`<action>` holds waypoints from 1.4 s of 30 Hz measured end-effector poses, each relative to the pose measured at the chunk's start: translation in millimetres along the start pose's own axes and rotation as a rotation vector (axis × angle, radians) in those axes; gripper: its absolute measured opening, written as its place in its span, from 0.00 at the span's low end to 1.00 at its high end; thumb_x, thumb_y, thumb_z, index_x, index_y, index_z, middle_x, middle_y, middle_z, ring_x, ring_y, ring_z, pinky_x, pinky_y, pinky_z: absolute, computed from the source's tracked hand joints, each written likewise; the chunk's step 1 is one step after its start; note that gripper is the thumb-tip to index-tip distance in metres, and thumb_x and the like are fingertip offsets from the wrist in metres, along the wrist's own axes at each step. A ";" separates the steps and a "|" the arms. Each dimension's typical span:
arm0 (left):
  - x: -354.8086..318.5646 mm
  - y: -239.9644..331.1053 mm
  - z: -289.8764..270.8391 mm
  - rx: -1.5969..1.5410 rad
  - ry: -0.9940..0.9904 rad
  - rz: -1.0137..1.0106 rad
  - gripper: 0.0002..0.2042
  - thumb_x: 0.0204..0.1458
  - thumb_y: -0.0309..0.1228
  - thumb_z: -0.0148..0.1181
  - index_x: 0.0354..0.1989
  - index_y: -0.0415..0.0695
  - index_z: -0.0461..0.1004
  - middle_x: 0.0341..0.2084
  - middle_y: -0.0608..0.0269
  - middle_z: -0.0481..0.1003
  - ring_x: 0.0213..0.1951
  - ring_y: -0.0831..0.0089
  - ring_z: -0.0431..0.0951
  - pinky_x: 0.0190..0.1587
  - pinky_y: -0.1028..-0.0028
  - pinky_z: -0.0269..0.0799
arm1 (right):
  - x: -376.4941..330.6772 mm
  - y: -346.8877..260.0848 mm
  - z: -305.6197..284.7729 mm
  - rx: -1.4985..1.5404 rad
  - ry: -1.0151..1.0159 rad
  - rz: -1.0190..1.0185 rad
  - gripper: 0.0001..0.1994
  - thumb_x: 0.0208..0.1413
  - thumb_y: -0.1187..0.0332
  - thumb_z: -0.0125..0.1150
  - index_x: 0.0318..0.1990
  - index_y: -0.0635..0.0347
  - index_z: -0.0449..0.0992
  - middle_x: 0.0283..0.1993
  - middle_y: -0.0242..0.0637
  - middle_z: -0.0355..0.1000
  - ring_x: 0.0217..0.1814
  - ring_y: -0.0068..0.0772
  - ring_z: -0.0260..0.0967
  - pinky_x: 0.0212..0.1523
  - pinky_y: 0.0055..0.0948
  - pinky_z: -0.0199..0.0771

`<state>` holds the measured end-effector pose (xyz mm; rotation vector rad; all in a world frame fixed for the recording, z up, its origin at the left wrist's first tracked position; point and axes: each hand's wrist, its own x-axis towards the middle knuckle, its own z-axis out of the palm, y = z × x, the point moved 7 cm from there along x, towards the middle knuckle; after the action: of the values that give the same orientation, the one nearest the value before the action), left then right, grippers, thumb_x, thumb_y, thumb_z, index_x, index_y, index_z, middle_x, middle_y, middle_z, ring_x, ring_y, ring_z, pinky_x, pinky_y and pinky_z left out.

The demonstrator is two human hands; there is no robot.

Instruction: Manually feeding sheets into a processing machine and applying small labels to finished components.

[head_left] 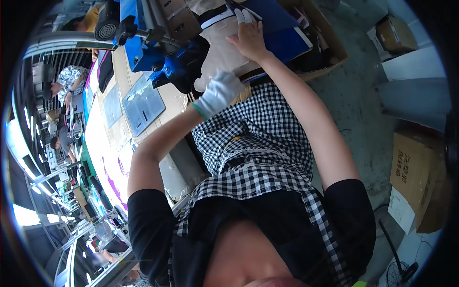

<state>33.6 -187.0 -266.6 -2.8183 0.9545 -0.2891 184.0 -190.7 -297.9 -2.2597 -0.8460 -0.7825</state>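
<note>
My left hand (pixel 220 93), in a white knitted glove with a green cuff, is over the near edge of a pale beige sheet (pixel 221 50). Its fingers are blurred, so whether they grip anything cannot be made out. Farther forward, my bare right hand (pixel 250 40) has white covers on some fingers. Those fingers stretch out toward a dark flat piece (pixel 234 7) at the sheet's far side, with the thumb spread over the beige surface. A blue machine head (pixel 179 67) with black knobs stands just left of the sheet.
Grey metal plates (pixel 143 105) lie on the worktable to the left. Right of the sheet are a blue panel (pixel 282 28) and an open cardboard box (pixel 330 48). More cartons (pixel 413 167) stand on the floor at right. Other people (pixel 71 81) work at far left.
</note>
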 end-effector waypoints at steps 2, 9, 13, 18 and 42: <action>-16.3 22.8 -25.4 -0.054 0.017 -0.018 0.02 0.44 0.26 0.50 0.27 0.44 0.68 0.25 0.61 0.69 0.32 0.69 0.69 0.35 0.75 0.63 | 1.8 -1.4 -2.5 -0.061 0.057 -0.016 0.30 0.50 0.49 0.51 0.46 0.72 0.62 0.43 0.56 0.66 0.49 0.55 0.63 0.55 0.50 0.54; -60.3 -13.0 -29.4 -1.118 0.191 -0.911 0.06 0.45 0.18 0.48 0.30 0.42 0.67 0.34 0.59 0.72 0.37 0.73 0.71 0.39 0.78 0.64 | -0.3 18.9 5.4 0.153 -0.016 0.082 0.32 0.46 0.52 0.58 0.52 0.70 0.58 0.47 0.51 0.66 0.56 0.52 0.57 0.55 0.54 0.51; -61.8 6.1 -24.1 -1.872 0.592 -0.943 0.08 0.48 0.15 0.43 0.33 0.42 0.65 0.36 0.54 0.71 0.37 0.72 0.69 0.39 0.76 0.63 | 2.5 11.7 -60.2 0.627 -0.465 0.392 0.30 0.52 0.56 0.55 0.54 0.68 0.55 0.49 0.53 0.64 0.50 0.45 0.66 0.50 0.37 0.64; -48.0 11.4 -23.9 -2.120 0.758 -0.714 0.07 0.50 0.17 0.42 0.34 0.42 0.64 0.37 0.52 0.71 0.36 0.70 0.70 0.39 0.76 0.64 | -49.1 -19.8 -147.3 1.430 -0.300 0.520 0.32 0.49 0.81 0.56 0.60 0.63 0.48 0.52 0.50 0.64 0.42 0.33 0.72 0.44 0.21 0.70; -67.0 9.3 -57.6 -1.606 0.398 -0.768 0.06 0.47 0.17 0.54 0.31 0.38 0.65 0.29 0.57 0.73 0.35 0.71 0.75 0.39 0.79 0.70 | -51.0 -83.5 -167.0 0.904 -0.702 -0.132 0.38 0.42 0.80 0.61 0.61 0.64 0.47 0.30 0.33 0.71 0.28 0.23 0.68 0.31 0.17 0.68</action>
<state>-37.2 -157.9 -221.5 -4.6692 -0.2461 -0.1614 40.3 -273.6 -198.1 -1.6130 -1.3238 0.3710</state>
